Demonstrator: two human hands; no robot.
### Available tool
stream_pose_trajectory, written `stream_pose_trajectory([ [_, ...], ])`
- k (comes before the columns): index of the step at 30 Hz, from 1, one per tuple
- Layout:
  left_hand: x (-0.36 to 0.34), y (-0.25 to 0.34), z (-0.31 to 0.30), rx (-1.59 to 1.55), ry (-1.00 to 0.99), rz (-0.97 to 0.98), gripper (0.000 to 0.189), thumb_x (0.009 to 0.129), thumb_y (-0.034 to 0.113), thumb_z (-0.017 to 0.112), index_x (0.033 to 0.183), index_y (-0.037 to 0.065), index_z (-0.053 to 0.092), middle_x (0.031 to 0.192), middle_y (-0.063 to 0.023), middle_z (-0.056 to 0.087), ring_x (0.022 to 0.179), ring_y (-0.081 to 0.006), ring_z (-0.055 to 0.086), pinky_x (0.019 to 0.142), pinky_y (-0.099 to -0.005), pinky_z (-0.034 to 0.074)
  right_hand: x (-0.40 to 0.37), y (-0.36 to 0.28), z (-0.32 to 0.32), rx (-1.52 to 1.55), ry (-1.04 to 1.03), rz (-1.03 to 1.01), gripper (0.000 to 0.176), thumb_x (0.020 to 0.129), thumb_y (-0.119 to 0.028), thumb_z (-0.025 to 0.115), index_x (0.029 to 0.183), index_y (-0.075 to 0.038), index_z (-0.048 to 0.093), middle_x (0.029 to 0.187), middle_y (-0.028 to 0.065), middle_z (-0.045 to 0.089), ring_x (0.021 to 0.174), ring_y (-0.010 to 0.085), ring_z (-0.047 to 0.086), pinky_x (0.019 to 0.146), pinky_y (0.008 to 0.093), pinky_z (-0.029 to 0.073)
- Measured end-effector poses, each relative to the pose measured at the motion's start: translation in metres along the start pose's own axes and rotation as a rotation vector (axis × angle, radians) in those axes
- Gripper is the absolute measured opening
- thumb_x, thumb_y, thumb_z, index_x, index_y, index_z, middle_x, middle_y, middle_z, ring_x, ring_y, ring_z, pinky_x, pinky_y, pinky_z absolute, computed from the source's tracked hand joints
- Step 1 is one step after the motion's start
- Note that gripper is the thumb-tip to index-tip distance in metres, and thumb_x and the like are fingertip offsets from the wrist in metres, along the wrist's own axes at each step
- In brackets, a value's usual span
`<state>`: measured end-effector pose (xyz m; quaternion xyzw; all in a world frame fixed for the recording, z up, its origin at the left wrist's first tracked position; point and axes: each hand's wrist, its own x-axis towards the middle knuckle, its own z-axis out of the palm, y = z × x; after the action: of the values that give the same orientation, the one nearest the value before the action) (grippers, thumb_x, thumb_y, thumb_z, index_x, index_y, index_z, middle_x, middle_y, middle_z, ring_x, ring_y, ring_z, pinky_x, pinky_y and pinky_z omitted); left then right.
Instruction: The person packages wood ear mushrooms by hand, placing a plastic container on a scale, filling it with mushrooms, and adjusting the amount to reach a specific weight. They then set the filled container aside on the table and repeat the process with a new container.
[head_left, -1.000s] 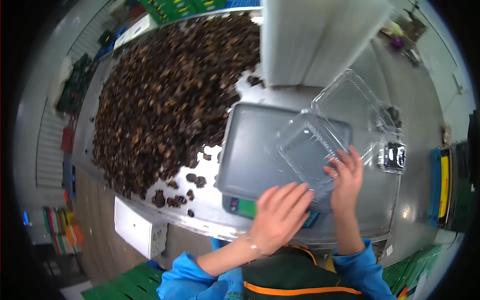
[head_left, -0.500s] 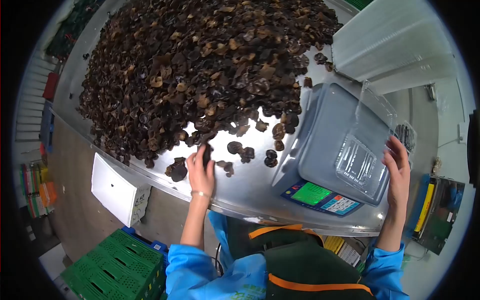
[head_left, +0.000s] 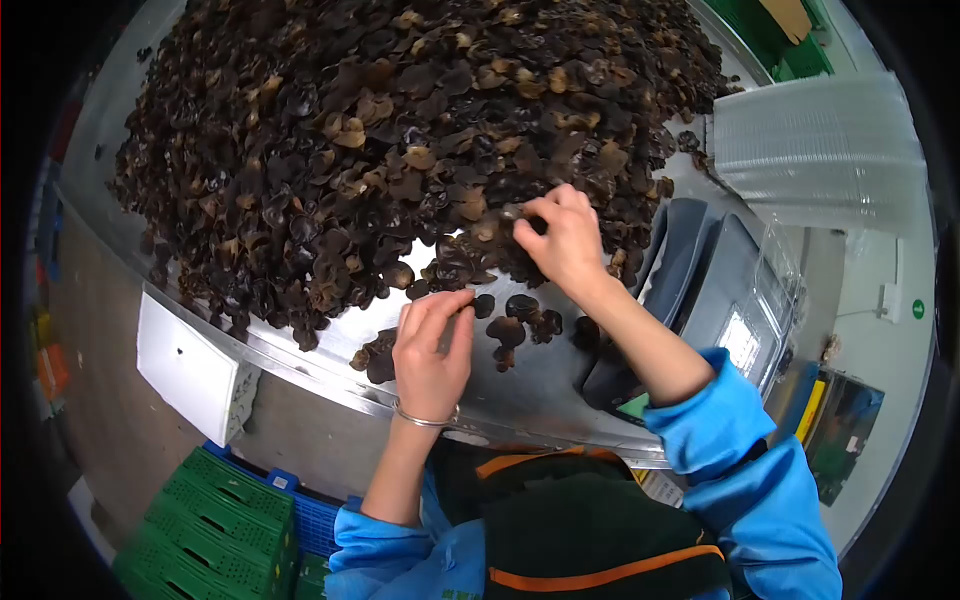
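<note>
Now both hands are over at the mushrooms: the right hand (head_left: 570, 240) has left the clear plastic clamshell (head_left: 742, 342) and reached across to the near edge of the heap of dark, wood-ear-like mushrooms (head_left: 370, 160). Its thumb and forefinger are bent toward each other around the heap's fringe, next to a paler brown piece (head_left: 487, 230); I can't tell whether they have closed on it.

The left hand (head_left: 430, 370) is low over the metal table (head_left: 540, 400), near its front edge, forefinger and thumb almost meeting just beside a small dark piece (head_left: 484, 305). Whether anything is pinched between them, I can't tell. More loose pieces (head_left: 507, 330) lie to its right, and a small cluster (head_left: 378, 357) is on its left, close to the front edge.

With the right hand gone from it, the clamshell rests unheld on the gray tray (head_left: 690, 275) toward the table's right end. That leaves both hands free to handle pieces. The tray sits over a scale, whose green display (head_left: 635, 405) is partly hidden by the right sleeve (head_left: 715, 415).
</note>
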<state>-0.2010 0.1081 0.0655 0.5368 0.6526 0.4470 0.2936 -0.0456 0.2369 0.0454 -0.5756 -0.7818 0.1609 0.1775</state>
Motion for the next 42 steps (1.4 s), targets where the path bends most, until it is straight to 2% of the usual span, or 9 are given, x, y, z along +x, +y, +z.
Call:
stream_pose_trajectory([
  [4, 0.019, 0.025, -0.003, -0.417, -0.067, -0.226, 0.034, 0.085, 0.003, 0.058, 0.119, 0.001, 0.054, 0.106, -0.0085, 0.058, 0.087, -0.0103, 0.058, 0.076, -0.0238, 0.050, -0.026, -0.034, -0.056, 0.175, -0.011, -0.124, 0.016, 0.065, -0.012, 0.068, 0.080, -0.006, 0.067, 0.082, 0.0073, 0.055, 0.083, 0.0248, 0.052, 0.074, 0.0350, 0.040],
  [5, 0.024, 0.031, -0.001, -0.637, -0.069, -0.327, 0.033, 0.082, 0.004, 0.062, 0.115, 0.003, 0.058, 0.100, -0.0088, 0.059, 0.082, -0.0109, 0.059, 0.070, -0.0218, 0.051, -0.032, -0.043, -0.068, 0.186, -0.019, -0.140, 0.016, 0.065, -0.010, 0.068, 0.080, -0.006, 0.067, 0.083, 0.0069, 0.055, 0.082, 0.0246, 0.051, 0.073, 0.0346, 0.040],
  [7, 0.029, 0.038, -0.007, -0.735, -0.238, -0.365, 0.032, 0.083, 0.004, 0.063, 0.114, 0.002, 0.059, 0.098, -0.0072, 0.060, 0.083, -0.0096, 0.059, 0.071, -0.0217, 0.051, -0.041, -0.056, -0.085, 0.130, -0.017, -0.172, 0.020, 0.064, -0.009, 0.069, 0.083, -0.007, 0.066, 0.083, 0.0047, 0.055, 0.080, 0.0225, 0.050, 0.071, 0.0332, 0.038],
  [10, 0.027, 0.052, -0.009, -0.797, -0.256, -0.342, 0.031, 0.082, 0.001, 0.063, 0.112, 0.001, 0.060, 0.095, -0.0063, 0.062, 0.083, -0.0090, 0.060, 0.071, -0.0213, 0.051, -0.049, -0.061, -0.097, 0.105, 0.020, -0.171, 0.020, 0.063, -0.008, 0.068, 0.083, -0.008, 0.066, 0.083, 0.0039, 0.055, 0.080, 0.0223, 0.049, 0.072, 0.0332, 0.036],
  [16, 0.020, 0.068, -0.012, -0.717, -0.235, -0.324, 0.029, 0.080, -0.005, 0.061, 0.108, -0.002, 0.061, 0.093, -0.0093, 0.065, 0.082, -0.0113, 0.063, 0.073, -0.0212, 0.053, -0.057, -0.071, -0.114, -0.035, 0.098, -0.348, 0.023, 0.060, -0.008, 0.069, 0.083, -0.010, 0.063, 0.079, 0.0022, 0.053, 0.078, 0.0210, 0.050, 0.072, 0.0343, 0.035],
  [20, 0.015, 0.074, -0.020, -0.782, -0.282, -0.386, 0.029, 0.080, -0.005, 0.061, 0.109, -0.004, 0.060, 0.096, -0.0127, 0.065, 0.086, -0.0143, 0.064, 0.075, -0.0231, 0.053, -0.063, -0.070, -0.116, -0.031, 0.102, -0.360, 0.023, 0.060, -0.008, 0.069, 0.083, -0.010, 0.063, 0.080, 0.0022, 0.053, 0.079, 0.0209, 0.051, 0.073, 0.0338, 0.034],
  [30, 0.007, 0.083, -0.020, -0.721, -0.214, -0.359, 0.030, 0.078, -0.005, 0.061, 0.108, -0.004, 0.060, 0.095, -0.0117, 0.066, 0.086, -0.0131, 0.064, 0.077, -0.0232, 0.052, -0.067, -0.076, -0.120, -0.074, 0.115, -0.383, 0.021, 0.060, -0.011, 0.068, 0.080, -0.009, 0.062, 0.081, 0.0020, 0.052, 0.085, 0.0207, 0.050, 0.080, 0.0382, 0.030],
  [36, 0.005, 0.082, -0.014, -0.653, -0.149, -0.269, 0.028, 0.078, -0.004, 0.062, 0.106, -0.004, 0.061, 0.092, -0.0106, 0.067, 0.083, -0.0117, 0.064, 0.074, -0.0220, 0.053, -0.068, -0.078, -0.119, -0.050, 0.088, -0.349, 0.018, 0.060, -0.010, 0.067, 0.077, -0.008, 0.060, 0.078, 0.0017, 0.050, 0.082, 0.0205, 0.050, 0.080, 0.0381, 0.030],
  [42, -0.005, 0.067, -0.011, -0.567, -0.220, -0.373, 0.026, 0.077, -0.001, 0.061, 0.103, 0.000, 0.064, 0.082, -0.0085, 0.069, 0.076, -0.0092, 0.065, 0.066, -0.0206, 0.052, -0.078, -0.071, -0.104, -0.020, 0.003, -0.310, 0.016, 0.061, -0.010, 0.066, 0.075, -0.009, 0.060, 0.076, 0.0026, 0.050, 0.079, 0.0207, 0.050, 0.079, 0.0379, 0.032],
])
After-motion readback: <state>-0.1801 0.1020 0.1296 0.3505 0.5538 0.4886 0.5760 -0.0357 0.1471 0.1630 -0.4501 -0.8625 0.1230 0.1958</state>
